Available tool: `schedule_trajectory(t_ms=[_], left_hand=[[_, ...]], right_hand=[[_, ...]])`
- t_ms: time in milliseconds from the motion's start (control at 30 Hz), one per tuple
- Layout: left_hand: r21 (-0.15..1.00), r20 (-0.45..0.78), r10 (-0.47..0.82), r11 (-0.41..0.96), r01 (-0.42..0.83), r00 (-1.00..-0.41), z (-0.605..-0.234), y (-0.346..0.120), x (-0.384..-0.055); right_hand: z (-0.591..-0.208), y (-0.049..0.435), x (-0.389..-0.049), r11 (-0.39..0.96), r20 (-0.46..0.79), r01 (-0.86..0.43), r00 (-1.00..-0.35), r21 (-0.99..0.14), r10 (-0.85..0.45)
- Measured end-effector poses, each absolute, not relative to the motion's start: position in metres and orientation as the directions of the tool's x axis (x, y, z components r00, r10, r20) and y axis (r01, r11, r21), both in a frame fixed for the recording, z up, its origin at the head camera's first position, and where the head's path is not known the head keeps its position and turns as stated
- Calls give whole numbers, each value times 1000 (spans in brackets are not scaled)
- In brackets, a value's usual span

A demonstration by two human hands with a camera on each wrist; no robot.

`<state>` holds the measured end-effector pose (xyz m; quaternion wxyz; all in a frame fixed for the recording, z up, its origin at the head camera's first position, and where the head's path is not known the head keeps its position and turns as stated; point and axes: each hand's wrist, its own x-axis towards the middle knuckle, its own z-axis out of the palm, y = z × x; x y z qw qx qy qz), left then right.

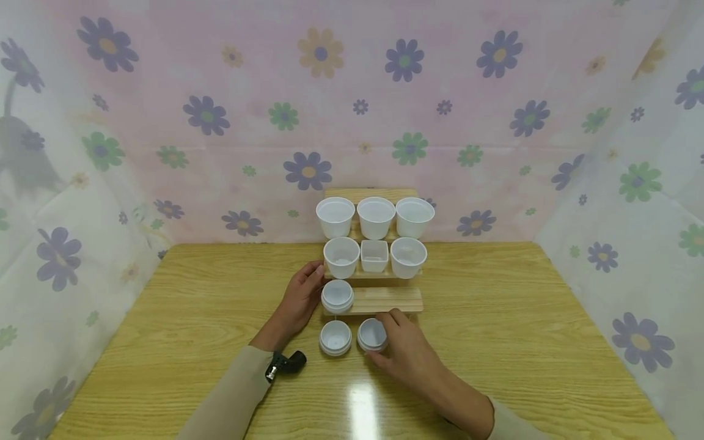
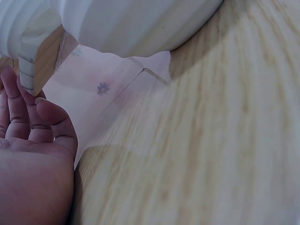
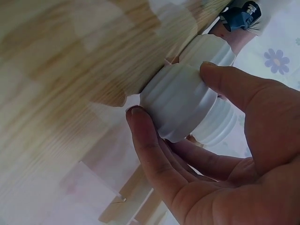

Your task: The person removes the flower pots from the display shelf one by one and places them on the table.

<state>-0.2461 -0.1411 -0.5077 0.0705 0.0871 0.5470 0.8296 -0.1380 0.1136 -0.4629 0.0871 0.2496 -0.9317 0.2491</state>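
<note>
My right hand [image 1: 409, 351] grips a small round white cup [image 1: 372, 335] with ridged sides, thumb on one side and fingers on the other; the right wrist view shows the cup [image 3: 176, 103] upside down in that camera's tilt. A matching cup [image 1: 335, 338] stands just left of it on the table, and a third cup [image 1: 337, 296] sits on the left end of the lowest shelf. My left hand [image 1: 302, 293] holds the left side of the tiered wooden rack [image 1: 387, 300], its thumb and fingertips at a shelf end [image 2: 47, 61] in the left wrist view.
The middle tier carries two round white cups [image 1: 341, 258] with a square white cup [image 1: 374, 256] between them. Several larger white cups [image 1: 376, 218] line the top tier. A flowered cloth [image 1: 352, 128] hangs behind and beside the wooden table [image 1: 220, 293].
</note>
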Motion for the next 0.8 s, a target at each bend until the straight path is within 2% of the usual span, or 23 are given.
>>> schedule_trajectory(t_ms=[400,800], left_hand=[[923,52,193,-384,-27,-980,-508,-139,-248],[926,58,211,-378,-26,-976,-508,-139,-251]], right_hand=[[-461,114,-139,757,286,-509,-860,-410,-423],[-449,116,-139,760,363,-531,-838,-375,-407]])
